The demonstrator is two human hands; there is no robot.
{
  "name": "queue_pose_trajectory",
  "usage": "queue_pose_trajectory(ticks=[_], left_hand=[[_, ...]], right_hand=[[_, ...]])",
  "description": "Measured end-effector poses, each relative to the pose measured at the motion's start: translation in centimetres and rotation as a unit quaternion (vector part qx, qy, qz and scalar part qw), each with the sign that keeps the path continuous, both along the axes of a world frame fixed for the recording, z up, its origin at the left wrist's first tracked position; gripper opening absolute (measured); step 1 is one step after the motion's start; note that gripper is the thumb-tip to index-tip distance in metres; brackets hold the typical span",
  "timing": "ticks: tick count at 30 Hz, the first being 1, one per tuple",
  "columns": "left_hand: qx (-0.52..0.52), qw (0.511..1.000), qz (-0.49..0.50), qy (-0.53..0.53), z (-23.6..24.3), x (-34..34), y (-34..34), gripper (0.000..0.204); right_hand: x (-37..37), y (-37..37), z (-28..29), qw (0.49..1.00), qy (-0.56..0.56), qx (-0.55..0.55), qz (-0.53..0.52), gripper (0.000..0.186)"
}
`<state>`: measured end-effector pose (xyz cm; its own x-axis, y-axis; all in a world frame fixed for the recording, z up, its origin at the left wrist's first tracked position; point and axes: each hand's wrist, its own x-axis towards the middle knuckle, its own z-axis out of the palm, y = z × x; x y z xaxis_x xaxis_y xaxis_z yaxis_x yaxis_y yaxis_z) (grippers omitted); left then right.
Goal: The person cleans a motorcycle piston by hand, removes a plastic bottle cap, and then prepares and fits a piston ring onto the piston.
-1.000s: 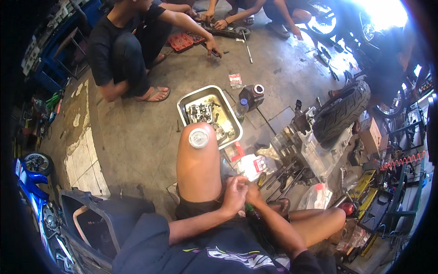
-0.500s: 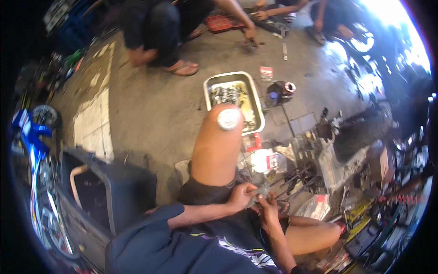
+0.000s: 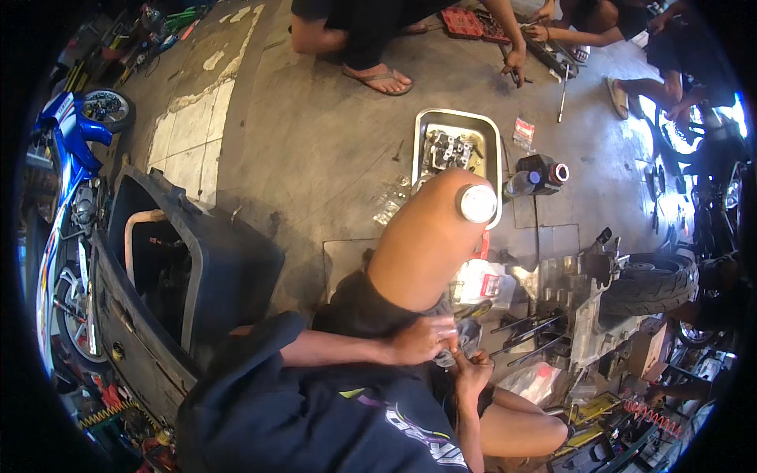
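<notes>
Aiming left hand (image 3: 424, 340) toward three, right hand (image 3: 475, 372) toward twelve o'clock; pinching with both, at five, crumpled translucent grey plastic (image 3: 471, 334)!

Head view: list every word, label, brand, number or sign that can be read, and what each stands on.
No text reads clearly enough to quote.
Shirt: stylised lettering, slanted, too unclear to read.
Red-and-white packet: print too small to read.
White packet: print on its red label too small.
Blue motorbike: markings too small.
</notes>
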<state>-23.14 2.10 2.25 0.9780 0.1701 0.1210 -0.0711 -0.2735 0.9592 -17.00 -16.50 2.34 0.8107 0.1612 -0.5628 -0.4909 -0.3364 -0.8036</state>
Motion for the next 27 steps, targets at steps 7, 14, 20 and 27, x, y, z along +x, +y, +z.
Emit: queue_pose_trajectory(ticks=[7, 14, 20, 27], left_hand=[[0.000, 0.897, 0.408, -0.167, 3.3, 2.2, 18.4, 0.023], [0.228, 0.930, 0.243, 0.156, -15.6, 2.4, 20.3, 0.072], [0.286, 0.875, 0.145, 0.364, -23.1, 4.9, 18.9, 0.081], [0.247, 0.900, 0.342, 0.111, -16.0, 3.2, 22.5, 0.069]], right_hand=[[-1.7, -2.0, -3.2, 0.971, -0.043, -0.115, 0.208, 0.055], [-1.8, -1.0, -3.0, 0.926, -0.172, -0.133, 0.309, 0.048], [-1.4, 1.8, 0.5, 0.880, -0.225, -0.148, 0.391, 0.042], [-1.1, 4.2, 7.8, 0.878, -0.105, 0.003, 0.466, 0.036]])
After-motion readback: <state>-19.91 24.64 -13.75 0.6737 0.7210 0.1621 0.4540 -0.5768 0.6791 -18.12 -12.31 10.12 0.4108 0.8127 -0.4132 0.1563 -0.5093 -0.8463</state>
